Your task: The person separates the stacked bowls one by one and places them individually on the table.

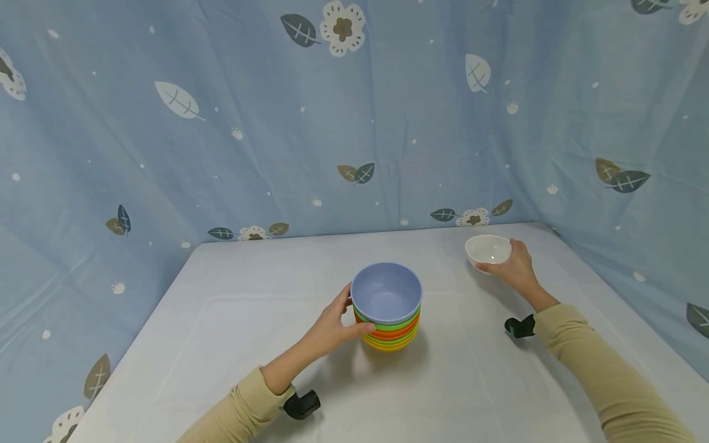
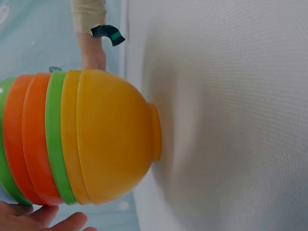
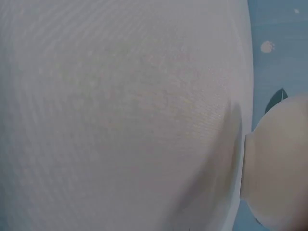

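Stacked bowls (image 1: 386,307) at the left hand (image 1: 332,326), a white bowl (image 1: 486,251) in the right hand (image 1: 516,269).
Head view: the left hand's grip curls round the left side of the stack, blue bowl uppermost, mid-scene over the pale surface (image 1: 266,332); the right hand's grip pinches the white bowl's rim, far right, near the patterned curtain (image 1: 388,111). Left wrist view: orange and green bowls nest above yellow ones; fingertips touch the stack's side. Right wrist view: the white bowl's underside shows; whether its foot touches the surface, I cannot tell.
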Tool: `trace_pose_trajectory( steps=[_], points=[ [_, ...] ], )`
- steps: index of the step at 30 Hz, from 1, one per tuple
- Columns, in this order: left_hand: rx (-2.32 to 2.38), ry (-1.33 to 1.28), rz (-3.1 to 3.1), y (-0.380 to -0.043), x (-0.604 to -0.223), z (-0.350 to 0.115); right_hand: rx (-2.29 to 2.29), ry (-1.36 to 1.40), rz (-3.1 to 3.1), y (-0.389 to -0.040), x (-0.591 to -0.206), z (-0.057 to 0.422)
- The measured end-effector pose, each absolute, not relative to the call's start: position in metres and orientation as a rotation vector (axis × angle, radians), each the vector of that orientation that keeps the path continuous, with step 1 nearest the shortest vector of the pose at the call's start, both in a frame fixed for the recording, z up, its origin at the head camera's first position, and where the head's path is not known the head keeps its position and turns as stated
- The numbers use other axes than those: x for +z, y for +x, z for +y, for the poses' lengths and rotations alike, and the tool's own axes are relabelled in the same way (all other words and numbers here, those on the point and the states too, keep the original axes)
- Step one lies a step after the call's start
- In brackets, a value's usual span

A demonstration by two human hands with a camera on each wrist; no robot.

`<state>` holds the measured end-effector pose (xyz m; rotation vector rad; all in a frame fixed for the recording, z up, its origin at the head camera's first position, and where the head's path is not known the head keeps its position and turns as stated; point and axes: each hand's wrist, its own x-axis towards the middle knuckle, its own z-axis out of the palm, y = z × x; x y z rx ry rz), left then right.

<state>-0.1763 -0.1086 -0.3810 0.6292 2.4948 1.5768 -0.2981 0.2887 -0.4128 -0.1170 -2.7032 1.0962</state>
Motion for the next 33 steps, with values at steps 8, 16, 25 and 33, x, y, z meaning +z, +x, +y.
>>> trace_pose_trajectory(
  steps=[8, 16, 25, 33],
  points=[
    [1.574, 0.629, 2.499, -0.176, -0.380, -0.108, 1.122, -0.141, -2.698, -0.296, -0.415, 0.289],
    [1.560, 0.639, 2.505, -0.176, -0.380, -0.108, 1.058, -0.065, -2.724, -0.294, -0.418, 0.295],
    [1.556, 0.624, 2.488, -0.176, -0.378, -0.108, 1.061, -0.057, -2.785, -0.297, -0.421, 0.301],
    [1.541, 0.596, 2.490, -0.176, -0.380, -0.109, 1.099, -0.077, -2.819, -0.295, -0.415, 0.299]
  ],
)
